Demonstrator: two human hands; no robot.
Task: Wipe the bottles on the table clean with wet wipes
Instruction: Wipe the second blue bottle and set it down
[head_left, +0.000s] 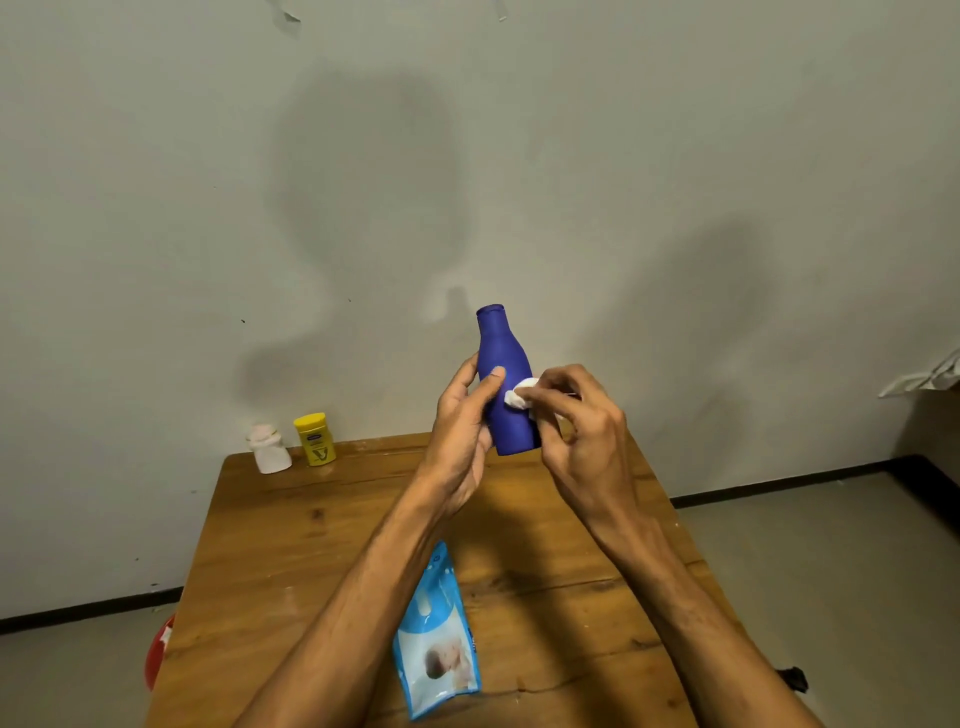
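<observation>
At the far left, just past the table's (291, 545) left edge and lower than its top, we see part of a red object (156, 649) and cannot tell what it is. In the far left corner stand two small containers side by side. The white bottle (270, 449) has a crumpled-looking top, and the yellow bottle (314, 439) to its right has its cap on. The yellow one has a dark label patch and a printed design, but the writing is too small for us to read. We cannot see inside either one.

Near the front edge, about mid-width, lies the wet wipes pack (439, 639) — a flat, light blue pouch printed with a picture of a baby. Its lettering is blurred.

Above the far edge, the left hand (462, 431) grips the blue bottle (506, 384), with the thumb across its front and the fingers curled behind. The bottle is clear of the wood and nearly upright. It has no cap, its mouth is open, and it shows no label, while its opaque wall hides any contents. The right hand (582, 431) pinches a small bunched white wipe (519, 396) in its fingertips — pressed against the bottle's right side at mid-height.

At the far right edge of view, a pale crumpled sheet (930, 376) juts in.
</observation>
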